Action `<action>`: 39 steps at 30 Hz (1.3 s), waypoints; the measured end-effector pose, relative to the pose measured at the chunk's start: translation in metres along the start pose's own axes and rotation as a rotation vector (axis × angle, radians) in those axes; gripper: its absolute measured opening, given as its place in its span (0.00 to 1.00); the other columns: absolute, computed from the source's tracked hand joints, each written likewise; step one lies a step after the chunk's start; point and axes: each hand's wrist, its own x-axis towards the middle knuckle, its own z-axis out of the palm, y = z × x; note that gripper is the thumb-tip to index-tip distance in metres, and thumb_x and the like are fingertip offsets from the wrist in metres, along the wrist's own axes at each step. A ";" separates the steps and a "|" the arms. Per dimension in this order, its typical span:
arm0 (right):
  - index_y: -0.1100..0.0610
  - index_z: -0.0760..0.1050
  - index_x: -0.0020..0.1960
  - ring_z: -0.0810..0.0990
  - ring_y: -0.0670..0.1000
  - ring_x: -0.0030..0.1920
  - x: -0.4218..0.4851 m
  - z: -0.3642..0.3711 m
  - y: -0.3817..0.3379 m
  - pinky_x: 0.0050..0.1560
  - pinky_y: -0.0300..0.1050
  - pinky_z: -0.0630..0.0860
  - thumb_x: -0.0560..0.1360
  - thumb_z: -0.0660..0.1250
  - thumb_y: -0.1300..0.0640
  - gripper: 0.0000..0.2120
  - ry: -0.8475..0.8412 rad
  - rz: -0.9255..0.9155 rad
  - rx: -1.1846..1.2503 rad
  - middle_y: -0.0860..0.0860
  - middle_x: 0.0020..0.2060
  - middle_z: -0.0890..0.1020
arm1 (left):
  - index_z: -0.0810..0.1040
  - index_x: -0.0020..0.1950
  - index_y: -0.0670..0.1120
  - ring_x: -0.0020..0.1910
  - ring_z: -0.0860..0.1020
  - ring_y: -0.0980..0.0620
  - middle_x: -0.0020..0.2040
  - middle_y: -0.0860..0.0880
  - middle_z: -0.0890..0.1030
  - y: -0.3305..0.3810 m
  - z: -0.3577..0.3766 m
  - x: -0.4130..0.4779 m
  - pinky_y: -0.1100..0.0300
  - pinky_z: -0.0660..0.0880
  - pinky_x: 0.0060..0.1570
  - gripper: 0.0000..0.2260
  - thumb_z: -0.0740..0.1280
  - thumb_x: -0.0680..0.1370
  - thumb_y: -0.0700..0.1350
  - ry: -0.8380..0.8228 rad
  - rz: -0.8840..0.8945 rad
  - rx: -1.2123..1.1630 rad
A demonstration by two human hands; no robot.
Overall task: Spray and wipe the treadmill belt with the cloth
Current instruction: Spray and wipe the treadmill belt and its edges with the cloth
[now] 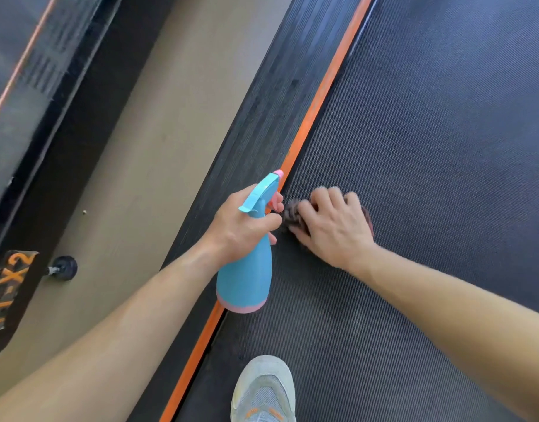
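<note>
The dark textured treadmill belt (pixel 429 153) fills the right half of the head view. My left hand (pixel 244 226) grips the neck of a blue spray bottle (pixel 247 278) with a pink base and trigger, held just over the belt's left edge. My right hand (pixel 332 226) presses a dark bunched cloth (pixel 292 213) onto the belt beside the orange stripe, fingers curled over it. Most of the cloth is hidden under that hand.
An orange stripe (pixel 311 117) and a ribbed black side rail (pixel 262 123) border the belt on the left. Beige floor (pixel 140 178) lies beyond, with another machine's frame and small wheel (pixel 64 267) at far left. A grey shoe (pixel 265 391) stands on the belt below.
</note>
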 end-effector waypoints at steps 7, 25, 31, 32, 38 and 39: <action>0.56 0.71 0.55 0.72 0.61 0.50 0.062 -0.003 0.033 0.45 0.58 0.71 0.79 0.61 0.37 0.21 -0.015 0.307 -0.027 0.59 0.51 0.73 | 0.79 0.63 0.47 0.34 0.86 0.48 0.55 0.52 0.83 -0.003 -0.001 -0.008 0.53 0.81 0.49 0.21 0.68 0.70 0.47 -0.015 -0.027 0.018; 0.43 0.60 0.78 0.69 0.61 0.64 0.008 -0.007 0.038 0.55 0.61 0.70 0.80 0.55 0.33 0.30 -0.054 -0.015 -0.026 0.55 0.70 0.69 | 0.79 0.60 0.48 0.36 0.87 0.48 0.55 0.51 0.84 -0.004 0.006 -0.011 0.56 0.77 0.45 0.10 0.70 0.79 0.41 -0.013 -0.011 0.107; 0.52 0.61 0.80 0.71 0.61 0.65 -0.009 -0.007 0.066 0.56 0.59 0.71 0.79 0.50 0.29 0.37 -0.101 -0.221 -0.069 0.56 0.72 0.70 | 0.78 0.64 0.49 0.36 0.87 0.48 0.55 0.51 0.83 -0.004 0.006 -0.013 0.53 0.79 0.48 0.19 0.68 0.73 0.48 -0.030 -0.002 0.098; 0.51 0.62 0.79 0.71 0.61 0.64 -0.004 -0.006 0.074 0.56 0.58 0.71 0.79 0.49 0.29 0.37 -0.100 -0.248 -0.073 0.55 0.70 0.71 | 0.78 0.65 0.49 0.36 0.87 0.48 0.55 0.51 0.83 -0.004 0.006 -0.013 0.52 0.79 0.49 0.19 0.69 0.74 0.48 -0.034 0.002 0.104; 0.52 0.68 0.75 0.71 0.60 0.68 0.020 0.004 0.070 0.68 0.62 0.63 0.79 0.56 0.32 0.32 -0.032 -0.161 -0.015 0.55 0.69 0.72 | 0.77 0.67 0.47 0.36 0.87 0.47 0.56 0.52 0.83 -0.007 0.007 -0.015 0.52 0.79 0.50 0.21 0.69 0.74 0.47 -0.032 -0.019 0.088; 0.54 0.69 0.74 0.71 0.60 0.70 0.019 0.005 0.068 0.68 0.61 0.64 0.80 0.57 0.34 0.32 -0.021 -0.169 0.012 0.56 0.72 0.71 | 0.77 0.67 0.47 0.36 0.87 0.47 0.56 0.51 0.83 -0.007 0.007 -0.014 0.52 0.79 0.49 0.20 0.70 0.75 0.45 -0.031 -0.017 0.086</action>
